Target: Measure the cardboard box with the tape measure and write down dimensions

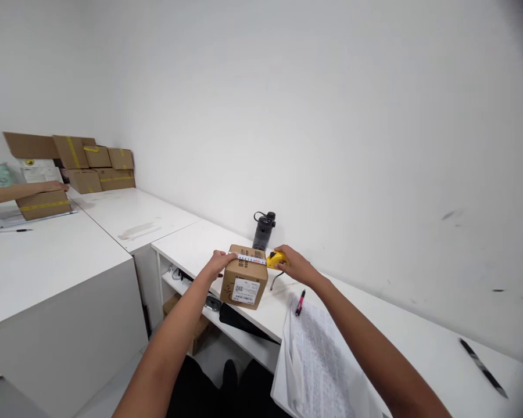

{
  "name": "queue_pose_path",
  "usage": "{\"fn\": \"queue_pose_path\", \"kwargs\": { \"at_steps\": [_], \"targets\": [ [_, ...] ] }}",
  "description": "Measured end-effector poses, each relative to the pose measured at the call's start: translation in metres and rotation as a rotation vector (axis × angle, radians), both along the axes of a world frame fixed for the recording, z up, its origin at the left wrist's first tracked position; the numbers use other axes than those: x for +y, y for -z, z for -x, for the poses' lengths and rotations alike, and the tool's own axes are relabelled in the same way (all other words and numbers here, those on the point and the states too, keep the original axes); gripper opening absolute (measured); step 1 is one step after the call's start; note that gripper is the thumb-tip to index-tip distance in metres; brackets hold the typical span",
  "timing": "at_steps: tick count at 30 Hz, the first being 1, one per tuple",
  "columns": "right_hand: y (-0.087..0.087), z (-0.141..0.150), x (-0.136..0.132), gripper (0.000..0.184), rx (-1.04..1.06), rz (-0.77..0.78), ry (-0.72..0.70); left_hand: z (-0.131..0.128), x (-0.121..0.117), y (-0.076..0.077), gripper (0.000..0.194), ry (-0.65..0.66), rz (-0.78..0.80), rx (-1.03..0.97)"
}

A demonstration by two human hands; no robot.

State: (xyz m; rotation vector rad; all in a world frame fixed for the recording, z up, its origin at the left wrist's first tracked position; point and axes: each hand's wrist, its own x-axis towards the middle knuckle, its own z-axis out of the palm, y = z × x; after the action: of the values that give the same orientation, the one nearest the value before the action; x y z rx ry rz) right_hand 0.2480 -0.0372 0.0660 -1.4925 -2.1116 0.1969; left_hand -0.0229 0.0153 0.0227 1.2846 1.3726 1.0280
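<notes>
A small cardboard box (244, 284) with a white label stands near the front edge of the white table (418, 342). My left hand (220, 263) pinches the end of a white tape blade (251, 259) at the box's top left edge. My right hand (294, 264) grips the yellow tape measure (275, 259) case at the box's top right edge. The blade is stretched across the top of the box between both hands.
A dark water bottle (264, 230) stands behind the box by the wall. A red pen (300, 303) lies beside printed sheets (326, 366) overhanging the table's edge. A black pen (483, 367) lies far right. Another person's arm (21, 190) rests on stacked cardboard boxes (89, 165) at left.
</notes>
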Motion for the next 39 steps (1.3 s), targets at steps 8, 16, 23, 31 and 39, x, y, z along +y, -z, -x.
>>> {"fn": "queue_pose_path", "kwargs": {
  "at_steps": [8,16,23,31,39],
  "targets": [
    [-0.009,0.002,-0.015,0.037,-0.264,-0.286,-0.036,0.010,0.001,-0.022,0.038,0.047,-0.062,0.104],
    [0.026,0.078,-0.126,0.041,0.012,-0.713,0.067,-0.001,0.027,-0.100,0.038,0.435,-0.211,-0.033],
    [0.038,0.148,-0.148,0.031,0.271,-0.868,0.232,-0.051,0.071,-0.089,0.039,0.368,-0.320,0.244],
    [0.032,0.155,-0.111,0.029,0.162,-0.644,0.292,-0.045,0.071,-0.041,0.036,0.355,-0.371,0.621],
    [0.031,0.153,-0.062,0.025,0.214,-0.560,0.332,-0.048,0.060,-0.037,0.035,0.410,-0.461,0.800]
  ]
}}
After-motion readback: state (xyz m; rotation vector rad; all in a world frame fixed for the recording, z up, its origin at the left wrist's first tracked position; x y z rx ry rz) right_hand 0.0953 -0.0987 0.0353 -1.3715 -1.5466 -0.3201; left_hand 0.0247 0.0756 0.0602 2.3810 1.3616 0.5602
